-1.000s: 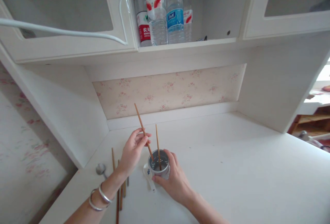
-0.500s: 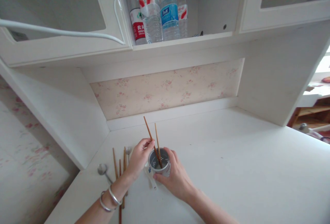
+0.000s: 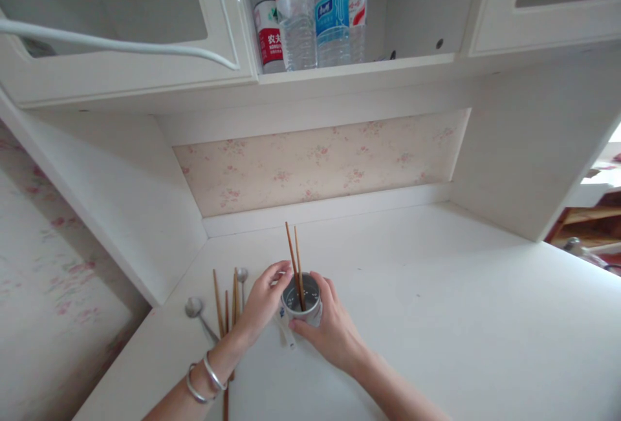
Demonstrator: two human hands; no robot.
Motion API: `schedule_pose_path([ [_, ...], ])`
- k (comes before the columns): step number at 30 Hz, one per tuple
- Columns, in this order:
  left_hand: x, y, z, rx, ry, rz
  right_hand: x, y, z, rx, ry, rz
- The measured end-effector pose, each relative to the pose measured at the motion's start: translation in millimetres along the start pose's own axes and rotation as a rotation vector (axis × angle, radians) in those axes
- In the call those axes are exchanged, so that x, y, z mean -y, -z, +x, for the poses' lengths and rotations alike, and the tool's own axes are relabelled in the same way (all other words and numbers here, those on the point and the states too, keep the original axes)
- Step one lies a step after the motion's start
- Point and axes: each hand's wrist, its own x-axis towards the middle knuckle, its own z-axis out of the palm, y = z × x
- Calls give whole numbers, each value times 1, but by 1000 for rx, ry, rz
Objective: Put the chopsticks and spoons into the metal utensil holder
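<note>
Though steep, chopsticks (image 3: 297, 253) in cup (image 3: 292, 298), tops leftward, right hand (image 3: 332, 327) around cup, left hand (image 3: 263, 298), grip unclear

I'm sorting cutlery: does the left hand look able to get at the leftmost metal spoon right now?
Probably yes: the leftmost metal spoon lies mostly uncovered. The left hand is beside the cup, though, and its forearm seems to hide the spoon's end, so it would need to draw back.

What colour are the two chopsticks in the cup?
The chopsticks in the cup are brown, seen best in the head view.
</note>
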Motion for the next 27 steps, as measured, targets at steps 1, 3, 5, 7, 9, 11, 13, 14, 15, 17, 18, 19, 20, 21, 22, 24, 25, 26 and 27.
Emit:
schedule_pose_path([
  [1,3,2,-4,3,18,-28,1,0,0,0,2,4],
  [3,8,3,-15,22,56,-105,2,1,0,0,-4,11],
  [5,10,1,-28,63,83,-198,3,1,0,-2,-15,12],
  [7,9,-4,-40,110,87,-285,2,-1,0,-9,-18,8],
  [9,5,-11,-47,149,68,-346,-1,-3,1,-25,-18,4],
  [11,1,-17,-50,159,35,-379,-5,-6,0,-51,-29,0],
  [13,0,-19,-50,155,10,-397,-7,-7,-1,-55,-41,2],
  [14,1,-19,-50,156,1,-405,-8,-7,-2,-43,-41,6],
  [15,2,-18,-49,158,-7,-410,-8,-6,-4,-22,-41,12],
  [17,5,-16,-48,161,-21,-410,-9,-4,-7,34,-41,33],
  [18,7,-15,-48,156,-29,-403,-9,-4,-8,59,-44,48],
  [19,8,-14,-47,149,-38,-394,-9,-4,-9,77,-50,63],
  [20,10,-13,-47,139,-47,-382,-9,-4,-8,84,-56,76],
  [21,11,-12,-46,128,-54,-371,-8,-4,-8,74,-57,85],
  [22,11,-11,-46,117,-58,-364,-6,-4,-7,47,-51,89],
  [24,11,-10,-47,100,-50,-360,0,-3,-6,-73,-28,84],
  [25,10,-10,-48,97,-42,-362,4,0,-8,-159,-13,82],
  [26,9,-9,-49,100,-35,-366,8,3,-13,-239,10,84],
  [27,7,-8,-50,108,-30,-370,12,9,-20,-300,37,90],
])
